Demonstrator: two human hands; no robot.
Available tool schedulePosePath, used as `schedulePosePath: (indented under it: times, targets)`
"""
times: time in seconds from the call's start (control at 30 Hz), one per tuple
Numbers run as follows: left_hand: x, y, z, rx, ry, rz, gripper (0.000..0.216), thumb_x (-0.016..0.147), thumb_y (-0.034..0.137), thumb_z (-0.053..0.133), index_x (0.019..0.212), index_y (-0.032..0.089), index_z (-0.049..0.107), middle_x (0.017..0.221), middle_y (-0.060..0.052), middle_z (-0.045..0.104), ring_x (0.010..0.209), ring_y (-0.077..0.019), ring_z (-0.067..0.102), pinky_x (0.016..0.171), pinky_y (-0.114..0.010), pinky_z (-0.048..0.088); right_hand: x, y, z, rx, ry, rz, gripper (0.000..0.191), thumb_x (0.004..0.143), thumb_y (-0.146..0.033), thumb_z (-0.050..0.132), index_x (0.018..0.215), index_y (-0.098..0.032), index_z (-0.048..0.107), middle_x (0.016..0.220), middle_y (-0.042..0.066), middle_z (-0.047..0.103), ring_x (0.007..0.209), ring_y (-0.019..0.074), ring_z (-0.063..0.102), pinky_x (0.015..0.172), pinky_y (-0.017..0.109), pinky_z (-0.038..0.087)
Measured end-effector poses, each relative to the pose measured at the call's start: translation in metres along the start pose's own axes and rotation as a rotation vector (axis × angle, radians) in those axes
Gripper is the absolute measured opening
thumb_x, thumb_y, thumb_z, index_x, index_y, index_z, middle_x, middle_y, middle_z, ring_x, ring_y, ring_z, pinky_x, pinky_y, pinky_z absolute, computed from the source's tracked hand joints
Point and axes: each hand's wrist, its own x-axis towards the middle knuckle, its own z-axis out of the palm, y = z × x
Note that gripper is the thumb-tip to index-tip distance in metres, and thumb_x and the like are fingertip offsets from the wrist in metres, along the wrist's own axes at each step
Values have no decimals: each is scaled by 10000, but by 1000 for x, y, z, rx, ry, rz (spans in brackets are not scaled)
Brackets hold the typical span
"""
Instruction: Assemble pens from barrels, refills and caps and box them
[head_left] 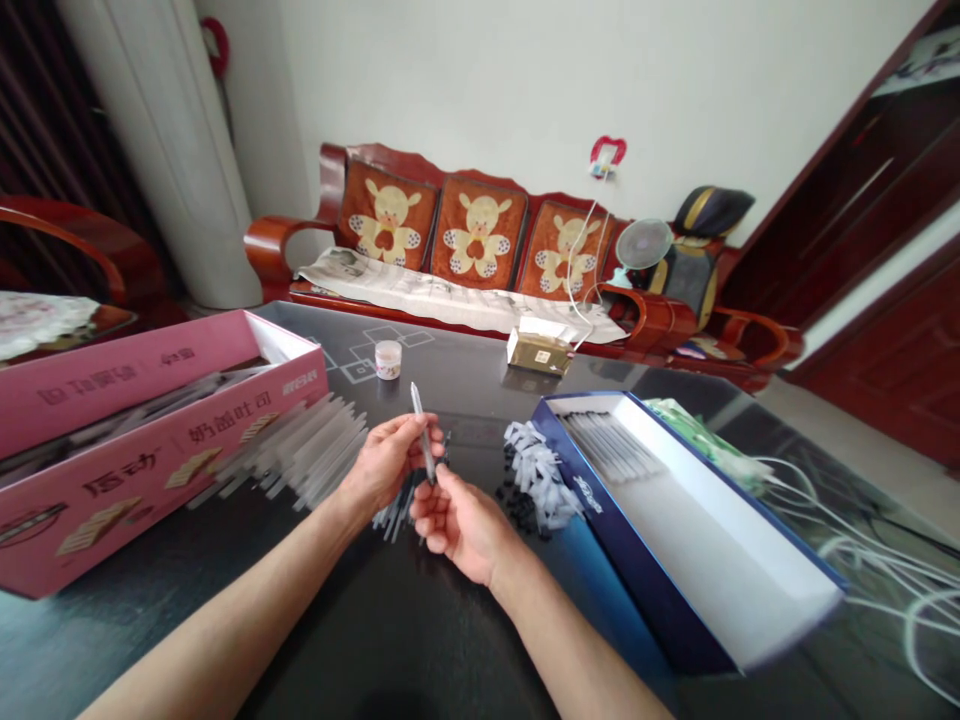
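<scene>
Between my two hands a slim translucent pen (421, 420) stands tilted, its pale tip pointing up and away. My left hand (385, 460) pinches its upper part between thumb and fingers. The fingertips of my right hand (463, 520) close on its dark lower end. Just left of my left hand lies a spread of clear pen barrels (319, 455). Thin dark refills (396, 512) lie under and between the hands, partly hidden. To the right of my right hand is a heap of whitish translucent caps (544, 475), with small black plugs (525, 510) beside it.
A pink box (202, 430) stands at the left, filled with thin pieces. At the right, an open blue box (720, 530) holds a row of pens (611, 445). A small round jar (388, 360) and a tissue box (540, 348) stand farther back. White cables (892, 560) lie far right.
</scene>
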Motion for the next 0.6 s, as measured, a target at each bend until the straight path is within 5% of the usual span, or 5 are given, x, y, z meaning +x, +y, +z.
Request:
schedulePosePath:
  times: [0.13,0.3,0.4,0.6]
  targets:
    - [0,7,-1,-186,-98,-76,299,759,196,608,1050,137,564,670,1,614,471,-84,531,456,-204,458,-9,-19,-10,-531,19,-124,371,864,-465,480,851,-143,665,682,36,650,473,84,530,414,187,314]
    - [1,10,-3,-106,-113,-60,386,715,162,597,1096,133,537,690,-16,626,457,-92,508,377,-186,395,-22,-63,-59,-1389,520,-611,168,779,-169,542,832,-183,701,780,45,661,711,156,602,713,276,449]
    - [1,9,-2,-13,-79,-46,378,717,224,599,1076,112,566,655,-9,609,401,-69,442,325,-163,294,-28,-80,-89,-1603,629,-587,244,763,-116,519,895,-191,710,849,57,655,775,166,623,766,276,456]
    - [0,6,-2,157,-98,-2,409,744,396,621,1039,113,616,586,18,562,364,-42,369,321,-158,230,-38,-84,-98,-1755,519,-386,259,717,-207,629,961,-206,716,898,56,646,808,176,623,743,251,449]
